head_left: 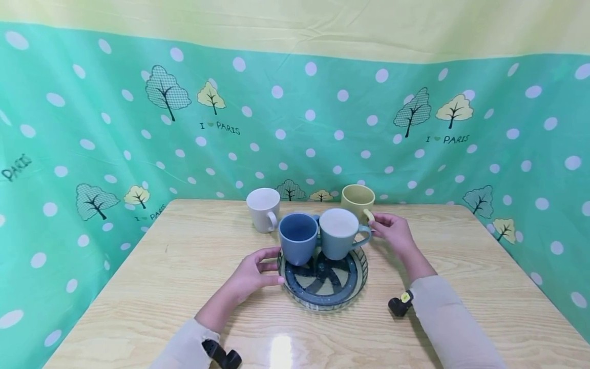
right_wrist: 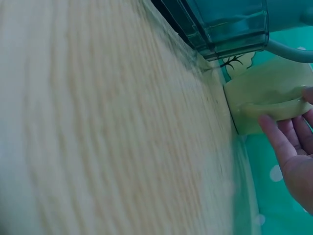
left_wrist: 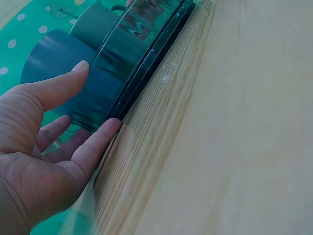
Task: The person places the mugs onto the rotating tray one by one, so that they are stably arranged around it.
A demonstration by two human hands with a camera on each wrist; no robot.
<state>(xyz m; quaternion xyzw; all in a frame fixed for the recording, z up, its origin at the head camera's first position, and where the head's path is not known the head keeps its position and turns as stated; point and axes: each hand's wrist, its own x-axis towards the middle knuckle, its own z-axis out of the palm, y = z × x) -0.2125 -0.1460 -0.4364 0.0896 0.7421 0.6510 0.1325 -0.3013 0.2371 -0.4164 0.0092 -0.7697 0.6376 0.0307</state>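
A blue mug (head_left: 295,248) and a pale blue-green mug (head_left: 335,246) stand side by side on the back part of a round clear-walled tray (head_left: 318,307) with a dark blue pattern. My left hand (head_left: 251,274) is at the tray's left side, its fingers spread along the wall; in the left wrist view the thumb (left_wrist: 68,85) lies over the blue mug's side. Behind the tray, on the right, my right hand (head_left: 395,231) pinches the handle of a yellow mug (head_left: 352,202), which stands upright. A white mug (head_left: 264,207) is at the back left, untouched.
The wooden table (head_left: 184,287) carries everything. Right behind its far edge hangs a green dotted curtain (head_left: 295,118), which also runs along both sides. The pale blue-green mug's handle (head_left: 364,237) sticks out toward my right hand.
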